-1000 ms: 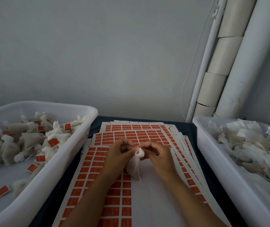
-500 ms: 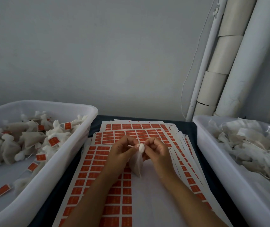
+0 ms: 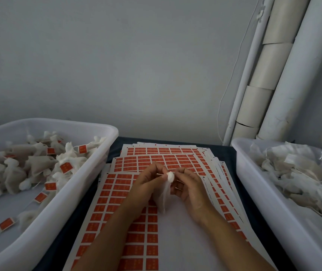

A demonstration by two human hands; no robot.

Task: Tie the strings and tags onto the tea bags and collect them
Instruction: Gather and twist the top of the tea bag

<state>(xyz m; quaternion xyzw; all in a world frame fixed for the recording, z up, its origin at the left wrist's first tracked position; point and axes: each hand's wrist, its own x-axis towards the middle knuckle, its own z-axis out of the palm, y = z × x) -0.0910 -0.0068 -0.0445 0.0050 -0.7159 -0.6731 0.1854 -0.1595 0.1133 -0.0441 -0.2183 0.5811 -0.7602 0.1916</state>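
A white tea bag hangs between my two hands above the sheets of orange tags. Its gathered top forms a small white knob. My left hand pinches a thin string end at the left of that knob. My right hand holds the bag's neck from the right with curled fingers. The bag's body droops down between my palms. A white bin on the left holds several finished tea bags with orange tags. A white bin on the right holds untied white bags.
Overlapping tag sheets cover the dark table between the two bins. White pipes and a thin cable run up the wall at the back right. A grey wall stands close behind the table.
The bag's top has been gathered into a tight knob. My left hand has pulled a short string end out to the left. Both hands stay over the same spot.
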